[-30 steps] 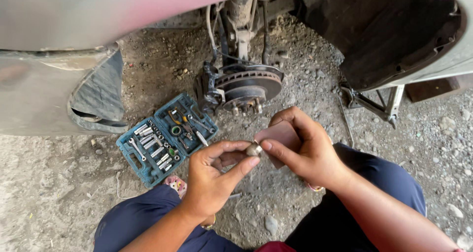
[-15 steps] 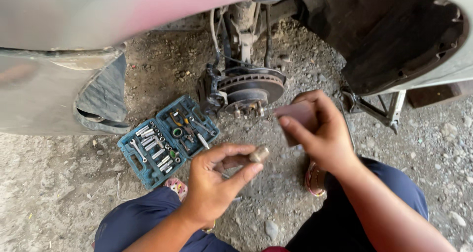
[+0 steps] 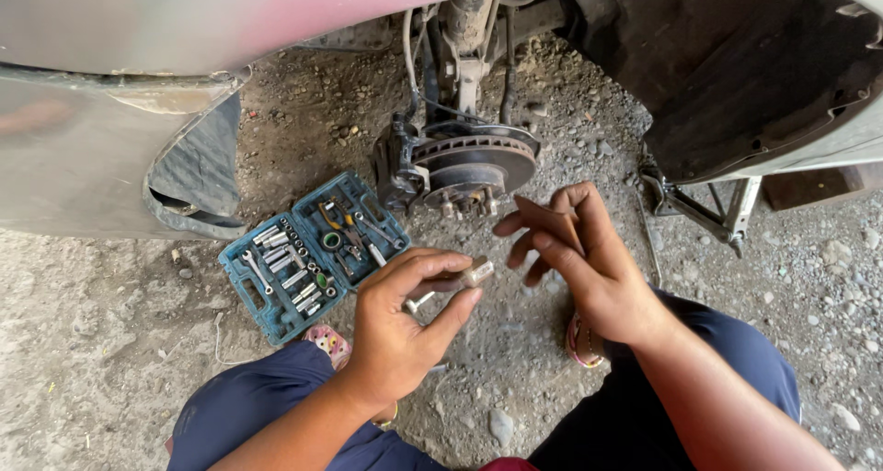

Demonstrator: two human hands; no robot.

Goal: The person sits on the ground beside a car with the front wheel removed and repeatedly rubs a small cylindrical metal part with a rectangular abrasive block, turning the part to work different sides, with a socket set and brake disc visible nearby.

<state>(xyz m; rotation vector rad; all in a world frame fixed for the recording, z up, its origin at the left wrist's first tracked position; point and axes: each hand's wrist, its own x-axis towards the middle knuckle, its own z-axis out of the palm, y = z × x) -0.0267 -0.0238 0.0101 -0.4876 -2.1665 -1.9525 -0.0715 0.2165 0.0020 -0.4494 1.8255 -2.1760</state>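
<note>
Overhead, car body spans the whole top of view, pale panel at left, dark wheel arch at right, wheel off. Gravel ground beneath. Brake disc with hub and studs sits exposed under the strut, caliper hanging at its left side. Scissor jack stands under the sill, right of the disc. Blue socket case lies open on the gravel, left of the disc, sockets and small wrenches in their slots.

Person sits facing the hub, knees in dark blue trousers apart, patterned sandals on both feet.

Right hand raised between knees and disc, wrist bent, fingers extended and pressed flat around a brown flat piece, likely sandpaper; thumb lies along its near edge, so the hand is gripping it.

Left hand held palm down, forearm coming from lower left. Thumb and forefinger pinch a small metal cylinder. Its long axis runs near level, left to right, pale end pointing right toward the right hand. Cylinder projects past the fingertips; remaining fingers curl beneath. Cylinder and brown piece near each other, not touching.
</note>
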